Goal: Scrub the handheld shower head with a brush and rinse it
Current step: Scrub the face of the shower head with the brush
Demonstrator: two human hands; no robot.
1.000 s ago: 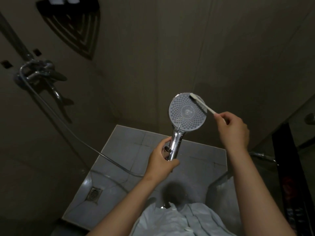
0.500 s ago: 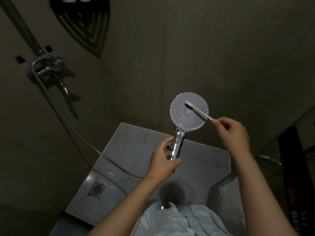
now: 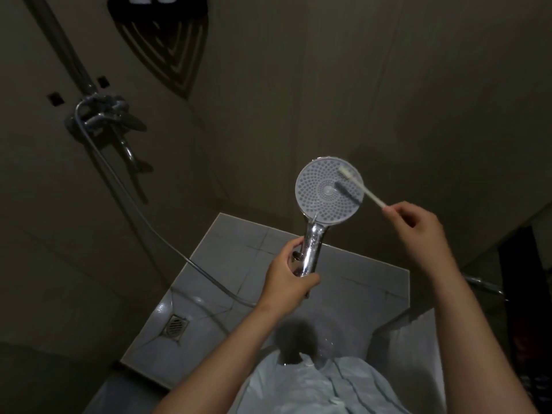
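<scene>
The handheld shower head (image 3: 324, 192) has a round grey face dotted with nozzles and a chrome handle, and it points up toward me. My left hand (image 3: 288, 280) grips the handle low down. My right hand (image 3: 418, 227) pinches the end of a thin white brush (image 3: 363, 189). The brush tip lies over the upper right part of the face and casts a dark shadow across the middle. A metal hose (image 3: 155, 231) runs from the handle up to the wall mixer.
The chrome mixer tap (image 3: 104, 118) and riser pipe are on the left wall. A dark corner shelf (image 3: 167, 40) hangs above. A floor drain (image 3: 176, 325) sits in the wet grey tiles below. A door handle (image 3: 484, 285) and dark opening are at right.
The brush tip slid from the top right rim to the middle of the face, then back toward the upper right. The view shifted slightly; my left hand kept its grip.
</scene>
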